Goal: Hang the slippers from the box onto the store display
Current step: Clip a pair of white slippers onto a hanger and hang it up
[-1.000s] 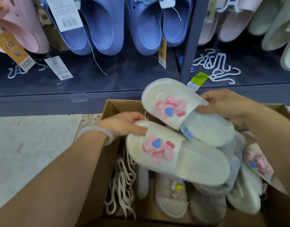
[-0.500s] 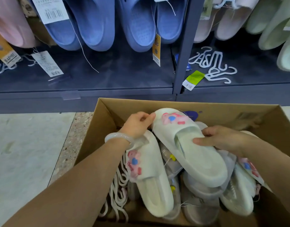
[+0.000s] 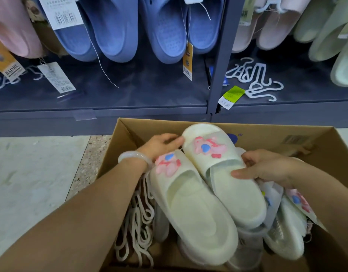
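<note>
Two cream slippers with pink and blue charms lie side by side over the open cardboard box [image 3: 208, 125]. My left hand [image 3: 161, 145] holds the toe end of the left cream slipper [image 3: 194, 209], its fingertips touching the toe of the other. My right hand [image 3: 267, 167] grips the right cream slipper [image 3: 228, 185] at its side, thumb on the insole. More slippers [image 3: 285, 236] of the same kind lie below in the box. The store display [image 3: 130, 91] stands just behind the box, with blue slippers [image 3: 112, 34] hanging on it.
A heap of white hangers [image 3: 137, 222] fills the box's left side. Loose hangers [image 3: 253, 79] and a green tag [image 3: 233, 95] lie on the dark shelf. A grey upright post [image 3: 221, 61] divides the display. Pink, beige and pale green slippers hang at the sides. Pale floor lies to the left.
Both hands came down from in front of the shelf to the box. The slippers turned soles-up to straps-up, and the left one has moved up beside the right.
</note>
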The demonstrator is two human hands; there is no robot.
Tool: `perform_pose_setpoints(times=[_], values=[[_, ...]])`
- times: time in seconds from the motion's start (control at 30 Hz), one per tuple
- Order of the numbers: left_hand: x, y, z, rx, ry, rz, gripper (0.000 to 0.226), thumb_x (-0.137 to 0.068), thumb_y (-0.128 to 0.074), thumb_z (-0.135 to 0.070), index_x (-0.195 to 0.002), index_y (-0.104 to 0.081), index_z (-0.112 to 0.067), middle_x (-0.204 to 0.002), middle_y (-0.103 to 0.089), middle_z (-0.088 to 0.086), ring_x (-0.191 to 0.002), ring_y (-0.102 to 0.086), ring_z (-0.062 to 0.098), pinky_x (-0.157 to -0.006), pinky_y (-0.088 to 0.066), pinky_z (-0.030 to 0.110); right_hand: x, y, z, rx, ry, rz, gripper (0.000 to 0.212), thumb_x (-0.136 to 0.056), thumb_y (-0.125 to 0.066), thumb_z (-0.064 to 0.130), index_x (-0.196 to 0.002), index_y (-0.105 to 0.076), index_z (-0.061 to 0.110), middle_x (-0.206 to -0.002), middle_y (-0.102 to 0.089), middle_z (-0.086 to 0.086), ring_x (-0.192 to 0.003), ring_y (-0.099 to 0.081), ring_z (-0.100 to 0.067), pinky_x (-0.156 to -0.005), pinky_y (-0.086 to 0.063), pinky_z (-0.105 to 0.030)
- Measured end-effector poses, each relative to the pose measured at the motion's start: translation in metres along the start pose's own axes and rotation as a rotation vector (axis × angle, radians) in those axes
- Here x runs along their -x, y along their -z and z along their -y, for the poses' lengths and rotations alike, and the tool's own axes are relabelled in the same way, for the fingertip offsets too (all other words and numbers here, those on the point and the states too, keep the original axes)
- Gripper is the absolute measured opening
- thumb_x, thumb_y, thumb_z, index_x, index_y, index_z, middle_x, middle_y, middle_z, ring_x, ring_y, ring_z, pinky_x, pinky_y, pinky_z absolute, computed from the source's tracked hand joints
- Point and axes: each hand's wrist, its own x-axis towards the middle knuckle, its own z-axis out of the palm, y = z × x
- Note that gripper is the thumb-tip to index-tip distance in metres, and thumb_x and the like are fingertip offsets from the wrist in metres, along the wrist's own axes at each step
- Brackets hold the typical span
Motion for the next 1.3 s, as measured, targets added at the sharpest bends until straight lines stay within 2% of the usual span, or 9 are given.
perform_pose_setpoints(times=[0.07, 0.2, 0.4, 0.6, 0.83, 0.97, 1.03, 1.2, 1.3], values=[[-0.003, 0.003, -0.003, -0.032, -0.013, 0.092, 0.052, -0.082, -0.057, -0.058, -0.128, -0.053, -0.035, -0.125, -0.062, -0.009, -0.113, -0.06, 0.015, -0.103, -0.045, 0.042, -0.001, -0.003, 0.002, -0.003, 0.01, -0.015, 0.014, -0.077, -0.073, 0.019, -0.081, -0.062, 0.012, -0.072, -0.063, 0.001, -0.065, -0.057, -0.014, -0.051, -0.042, -0.02], [-0.004, -0.004, 0.002, -0.017, 0.028, 0.114, 0.041, -0.085, -0.054, -0.057, -0.121, -0.058, -0.039, -0.11, -0.068, -0.013, -0.101, -0.065, 0.013, -0.096, -0.051, 0.04, 0.0, -0.007, 0.006, 0.028, 0.014, -0.025, 0.016, -0.077, -0.073, 0.022, -0.082, -0.064, 0.01, -0.079, -0.067, -0.003, -0.072, -0.061, -0.018, -0.058, -0.046, -0.024], [-0.003, 0.013, -0.012, -0.133, -0.021, 0.04, 0.03, -0.089, -0.052, -0.05, -0.104, -0.064, -0.027, -0.096, -0.068, -0.007, -0.09, -0.064, 0.011, -0.079, -0.052, 0.03, 0.0, -0.019, 0.017, 0.003, 0.1, -0.078, 0.012, -0.078, -0.072, 0.013, -0.077, -0.061, 0.011, -0.064, -0.061, 0.003, -0.043, -0.056, 0.001, -0.039, -0.04, -0.013], [0.003, 0.027, -0.009, -0.175, -0.018, 0.049, 0.035, -0.088, -0.053, -0.051, -0.106, -0.061, -0.022, -0.103, -0.067, -0.001, -0.097, -0.062, 0.019, -0.093, -0.051, 0.04, -0.005, -0.03, 0.022, 0.077, 0.137, -0.102, 0.034, -0.075, -0.075, 0.017, -0.102, -0.064, 0.0, -0.089, -0.065, -0.014, -0.08, -0.061, -0.02, -0.072, -0.053, -0.033], [0.011, 0.038, -0.007, -0.131, 0.011, 0.091, 0.034, -0.088, -0.054, -0.051, -0.113, -0.059, -0.03, -0.105, -0.069, -0.006, -0.095, -0.066, 0.018, -0.091, -0.053, 0.042, -0.004, -0.034, 0.029, 0.109, 0.125, -0.104, 0.038, -0.072, -0.078, 0.019, -0.104, -0.063, 0.005, -0.087, -0.063, -0.005, -0.076, -0.059, -0.017, -0.065, -0.049, -0.025], [0.011, 0.049, -0.004, -0.1, 0.017, 0.024, 0.03, -0.087, -0.057, -0.05, -0.108, -0.063, -0.029, -0.103, -0.071, -0.004, -0.095, -0.067, 0.02, -0.091, -0.053, 0.043, -0.003, -0.035, 0.04, 0.132, 0.192, -0.184, 0.066, -0.07, -0.08, 0.02, -0.128, -0.049, 0.013, -0.113, -0.058, 0.001, -0.099, -0.055, -0.013, -0.087, -0.044, -0.026], [0.012, 0.054, -0.004, -0.093, 0.006, -0.012, 0.032, -0.087, -0.057, -0.049, -0.109, -0.064, -0.028, -0.103, -0.071, -0.005, -0.096, -0.067, 0.018, -0.093, -0.052, 0.042, 0.0, -0.032, 0.044, 0.082, 0.215, -0.209, 0.074, -0.069, -0.08, 0.02, -0.134, -0.043, 0.015, -0.113, -0.052, 0.004, -0.106, -0.05, -0.012, -0.089, -0.037, -0.023], [0.017, 0.061, -0.005, -0.075, 0.008, -0.012, 0.024, -0.087, -0.058, -0.048, -0.099, -0.066, -0.029, -0.097, -0.072, -0.006, -0.093, -0.068, 0.018, -0.087, -0.055, 0.036, 0.013, -0.028, 0.051, 0.039, 0.281, -0.234, 0.039, -0.068, -0.078, 0.022, -0.103, -0.063, 0.014, -0.097, -0.065, -0.004, -0.087, -0.062, -0.016, -0.072, -0.049, -0.02], [0.017, 0.066, -0.007, -0.026, -0.003, -0.052, 0.028, -0.085, -0.061, -0.048, -0.103, -0.068, -0.028, -0.097, -0.073, -0.006, -0.092, -0.069, 0.017, -0.088, -0.055, 0.037, 0.033, -0.027, 0.063, 0.061, 0.27, 0.054, 0.032, -0.063, -0.079, 0.025, -0.089, -0.069, 0.009, -0.085, -0.07, -0.014, -0.072, -0.065, -0.015, -0.056, -0.055, -0.02]])
